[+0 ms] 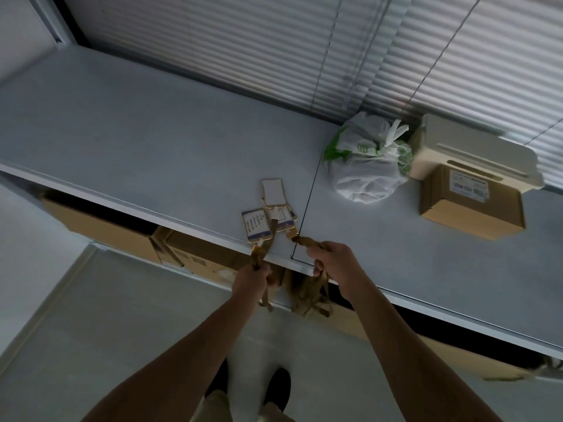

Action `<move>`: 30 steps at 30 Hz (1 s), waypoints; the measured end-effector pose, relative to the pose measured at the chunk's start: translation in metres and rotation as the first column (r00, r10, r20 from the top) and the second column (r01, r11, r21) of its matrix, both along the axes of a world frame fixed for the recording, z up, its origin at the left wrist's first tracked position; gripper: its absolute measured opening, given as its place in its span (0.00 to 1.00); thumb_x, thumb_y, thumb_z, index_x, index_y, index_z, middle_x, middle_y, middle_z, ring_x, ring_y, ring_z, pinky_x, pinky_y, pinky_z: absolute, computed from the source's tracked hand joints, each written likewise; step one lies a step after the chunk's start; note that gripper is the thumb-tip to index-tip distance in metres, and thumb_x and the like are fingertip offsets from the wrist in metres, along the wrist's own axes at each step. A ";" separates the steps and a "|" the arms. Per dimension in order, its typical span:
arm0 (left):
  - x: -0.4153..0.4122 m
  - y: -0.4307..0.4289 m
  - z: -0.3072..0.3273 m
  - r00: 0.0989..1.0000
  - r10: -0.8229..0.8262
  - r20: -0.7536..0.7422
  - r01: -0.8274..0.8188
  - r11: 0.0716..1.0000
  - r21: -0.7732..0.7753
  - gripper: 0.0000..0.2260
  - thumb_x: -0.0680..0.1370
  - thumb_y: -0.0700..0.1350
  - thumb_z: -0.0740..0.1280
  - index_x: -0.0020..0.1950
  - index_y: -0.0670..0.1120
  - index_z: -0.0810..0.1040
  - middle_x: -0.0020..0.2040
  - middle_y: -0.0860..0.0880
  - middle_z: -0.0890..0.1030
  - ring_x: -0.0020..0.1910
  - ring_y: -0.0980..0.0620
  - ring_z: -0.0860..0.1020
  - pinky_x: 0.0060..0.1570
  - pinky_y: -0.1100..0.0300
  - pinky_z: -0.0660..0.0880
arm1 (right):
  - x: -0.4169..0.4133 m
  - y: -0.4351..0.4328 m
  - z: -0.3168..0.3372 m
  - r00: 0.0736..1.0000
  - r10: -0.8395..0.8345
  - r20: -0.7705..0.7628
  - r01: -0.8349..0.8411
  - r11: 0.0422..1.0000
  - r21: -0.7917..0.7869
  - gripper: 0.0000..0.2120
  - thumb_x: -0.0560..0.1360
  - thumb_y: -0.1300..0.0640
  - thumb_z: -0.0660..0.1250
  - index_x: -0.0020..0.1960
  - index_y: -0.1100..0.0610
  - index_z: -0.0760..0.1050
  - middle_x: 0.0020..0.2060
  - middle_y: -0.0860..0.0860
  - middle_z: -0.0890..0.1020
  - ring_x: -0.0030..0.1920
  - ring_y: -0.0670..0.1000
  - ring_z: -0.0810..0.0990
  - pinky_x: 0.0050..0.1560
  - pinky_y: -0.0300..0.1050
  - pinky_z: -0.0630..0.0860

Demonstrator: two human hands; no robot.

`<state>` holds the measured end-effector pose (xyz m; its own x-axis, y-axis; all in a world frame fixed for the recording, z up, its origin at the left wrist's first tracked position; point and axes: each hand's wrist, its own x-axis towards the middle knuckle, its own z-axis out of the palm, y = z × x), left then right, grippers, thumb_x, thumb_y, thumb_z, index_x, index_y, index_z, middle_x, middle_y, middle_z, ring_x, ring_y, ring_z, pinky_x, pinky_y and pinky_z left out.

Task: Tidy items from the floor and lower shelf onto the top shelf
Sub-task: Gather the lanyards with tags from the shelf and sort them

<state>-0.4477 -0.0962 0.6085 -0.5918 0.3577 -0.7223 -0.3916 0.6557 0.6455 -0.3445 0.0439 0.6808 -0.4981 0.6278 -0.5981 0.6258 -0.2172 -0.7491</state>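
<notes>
Several badge cards (pixel 271 212) with tan edges lie on the white top shelf (pixel 152 153) near its front edge. Tan lanyard straps (pixel 307 295) run from the cards over the edge and hang down in a bundle. My left hand (pixel 251 280) is closed around the straps of the left card, just in front of the shelf edge. My right hand (pixel 335 266) grips another bunch of straps at the edge, with loops dangling below it.
A tied white plastic bag with green print (pixel 365 161) sits at the back right of the top shelf. Beside it a cardboard box (pixel 470 208) carries a cream plastic tray (pixel 475 153). Cardboard boxes (pixel 122 233) fill the lower shelf. Window blinds (pixel 274 41) hang behind.
</notes>
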 end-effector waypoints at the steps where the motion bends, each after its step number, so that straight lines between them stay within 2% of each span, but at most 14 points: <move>1: -0.003 -0.002 0.009 1.000 0.027 0.003 -0.027 0.999 0.026 0.11 0.81 0.48 0.61 0.49 0.43 0.80 0.37 0.49 0.81 0.36 0.54 0.79 0.36 0.61 0.71 | -0.001 0.002 0.006 0.999 0.019 -0.028 -0.019 1.000 -0.002 0.04 0.75 0.61 0.70 0.44 0.62 0.79 0.27 0.53 0.74 0.29 0.51 0.74 0.35 0.44 0.77; 5: -0.022 0.004 0.051 0.993 0.104 0.059 -0.112 0.981 0.160 0.12 0.82 0.47 0.60 0.46 0.42 0.78 0.30 0.48 0.74 0.29 0.52 0.72 0.33 0.60 0.71 | -0.015 0.013 0.029 0.998 0.048 -0.051 -0.049 0.999 -0.021 0.05 0.77 0.63 0.68 0.48 0.63 0.81 0.24 0.50 0.70 0.22 0.46 0.68 0.28 0.42 0.70; 8: -0.040 0.017 0.088 0.961 0.166 0.221 -0.223 0.939 0.264 0.13 0.82 0.47 0.60 0.44 0.41 0.76 0.22 0.50 0.70 0.25 0.51 0.69 0.26 0.59 0.68 | -0.028 0.021 0.049 0.995 0.002 -0.099 -0.008 0.998 -0.063 0.07 0.78 0.64 0.65 0.48 0.65 0.81 0.22 0.49 0.66 0.19 0.45 0.62 0.26 0.40 0.64; 10: -0.048 0.026 0.110 0.923 0.181 0.338 -0.296 0.898 0.325 0.13 0.83 0.46 0.58 0.43 0.41 0.75 0.20 0.50 0.70 0.26 0.50 0.68 0.22 0.62 0.68 | -0.036 0.026 0.062 0.989 -0.008 -0.147 0.000 0.999 -0.054 0.09 0.79 0.63 0.62 0.45 0.63 0.80 0.21 0.49 0.67 0.19 0.45 0.61 0.27 0.40 0.63; 13: -0.057 0.038 0.131 0.821 0.170 0.545 -0.419 0.827 0.374 0.14 0.82 0.44 0.57 0.41 0.40 0.74 0.25 0.46 0.72 0.27 0.48 0.73 0.24 0.60 0.75 | -0.042 0.030 0.084 0.981 0.016 -0.196 -0.013 1.000 0.017 0.11 0.79 0.64 0.61 0.42 0.63 0.79 0.19 0.48 0.71 0.18 0.45 0.65 0.24 0.38 0.64; 15: -0.059 0.047 0.139 0.743 0.158 0.650 -0.509 0.765 0.395 0.14 0.82 0.43 0.56 0.42 0.39 0.74 0.28 0.43 0.77 0.30 0.46 0.77 0.32 0.56 0.80 | -0.041 0.031 0.090 0.976 0.023 -0.214 -0.011 0.998 0.059 0.09 0.77 0.66 0.63 0.41 0.65 0.80 0.24 0.55 0.78 0.21 0.48 0.73 0.24 0.38 0.70; 16: -0.058 0.051 0.142 0.722 0.149 0.676 -0.533 0.743 0.405 0.14 0.83 0.43 0.55 0.43 0.38 0.74 0.30 0.42 0.78 0.33 0.44 0.79 0.35 0.55 0.80 | -0.040 0.029 0.089 0.973 0.018 -0.229 -0.007 0.999 0.048 0.08 0.76 0.66 0.64 0.41 0.65 0.80 0.30 0.59 0.82 0.26 0.51 0.78 0.28 0.39 0.74; 18: -0.056 0.058 0.147 0.710 0.128 0.692 -0.537 0.734 0.416 0.13 0.83 0.43 0.55 0.45 0.38 0.73 0.32 0.40 0.80 0.37 0.43 0.79 0.40 0.51 0.79 | -0.035 0.025 0.082 0.967 0.018 -0.253 -0.014 1.000 0.018 0.06 0.74 0.66 0.67 0.42 0.64 0.82 0.36 0.60 0.85 0.33 0.53 0.83 0.34 0.41 0.78; 21: -0.051 0.068 0.150 0.725 0.112 0.680 -0.523 0.731 0.437 0.11 0.83 0.41 0.55 0.46 0.38 0.72 0.37 0.39 0.80 0.38 0.43 0.77 0.43 0.49 0.77 | -0.031 0.017 0.069 0.972 0.016 -0.233 -0.014 1.000 0.011 0.07 0.76 0.64 0.66 0.45 0.61 0.83 0.35 0.55 0.83 0.34 0.51 0.81 0.39 0.40 0.77; 23: -0.051 0.075 0.149 0.725 0.142 0.674 -0.539 0.726 0.426 0.09 0.83 0.39 0.56 0.47 0.38 0.72 0.40 0.39 0.80 0.39 0.43 0.78 0.44 0.50 0.77 | -0.029 0.012 0.062 0.971 0.002 -0.241 -0.009 1.000 -0.030 0.09 0.78 0.63 0.63 0.50 0.65 0.81 0.38 0.62 0.82 0.40 0.59 0.82 0.50 0.52 0.79; 25: -0.052 0.081 0.146 0.712 0.199 0.673 -0.583 0.702 0.410 0.08 0.83 0.38 0.57 0.47 0.37 0.72 0.43 0.38 0.79 0.43 0.43 0.79 0.47 0.52 0.77 | -0.025 0.006 0.056 0.959 -0.022 -0.281 -0.014 0.992 -0.128 0.11 0.79 0.60 0.62 0.50 0.67 0.80 0.40 0.67 0.83 0.46 0.66 0.83 0.59 0.62 0.77; 26: -0.053 0.084 0.145 0.715 0.217 0.664 -0.591 0.696 0.408 0.07 0.83 0.37 0.57 0.48 0.36 0.72 0.44 0.38 0.79 0.44 0.44 0.79 0.50 0.51 0.77 | -0.023 0.004 0.056 0.952 -0.038 -0.304 -0.021 0.982 -0.189 0.11 0.80 0.58 0.63 0.49 0.66 0.80 0.37 0.65 0.83 0.45 0.65 0.83 0.59 0.62 0.77; 28: -0.057 0.085 0.141 0.759 0.211 0.616 -0.543 0.727 0.420 0.06 0.82 0.37 0.58 0.51 0.36 0.72 0.45 0.37 0.79 0.44 0.44 0.79 0.53 0.51 0.77 | -0.018 0.004 0.057 0.945 -0.022 -0.327 -0.066 0.964 -0.256 0.12 0.80 0.55 0.65 0.46 0.64 0.78 0.30 0.57 0.78 0.38 0.59 0.81 0.53 0.58 0.79; 30: -0.063 0.081 0.138 0.825 0.165 0.540 -0.431 0.801 0.415 0.05 0.81 0.38 0.61 0.54 0.37 0.73 0.45 0.38 0.79 0.45 0.44 0.80 0.54 0.48 0.79 | -0.016 0.006 0.062 0.949 0.067 -0.307 -0.123 0.978 -0.166 0.09 0.77 0.57 0.69 0.44 0.63 0.76 0.26 0.51 0.73 0.29 0.52 0.76 0.43 0.51 0.78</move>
